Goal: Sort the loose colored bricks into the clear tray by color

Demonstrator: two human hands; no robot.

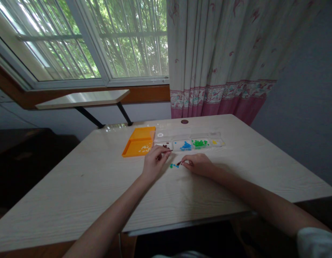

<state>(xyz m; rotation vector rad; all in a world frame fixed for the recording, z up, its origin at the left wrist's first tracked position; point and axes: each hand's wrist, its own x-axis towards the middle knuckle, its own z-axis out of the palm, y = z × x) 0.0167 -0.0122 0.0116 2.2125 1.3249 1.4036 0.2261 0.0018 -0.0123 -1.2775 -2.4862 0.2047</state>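
Note:
My left hand (154,159) is closed in a pinch over the front edge of a see-through compartment box (176,146). A small dark brown piece (170,150) shows at its fingertips. To the right and a little nearer, my right hand (199,164) pinches the brown end of a short row of small pieces (174,166), coloured green, blue and dark brown, at the tabletop. Whether the pieces are joined is too small to tell. In the box lie dark brown pieces (165,146), partly behind my left hand, then blue pieces (185,145), green pieces (200,143) and a few yellow pieces (214,142).
An orange tray (127,152) with white pieces (145,148) lies left of the box. Behind it a raised shelf (85,98) stands on black legs on the pale wooden table (101,190). A round dark cap (184,122) sits near the back edge, below a curtain (198,64).

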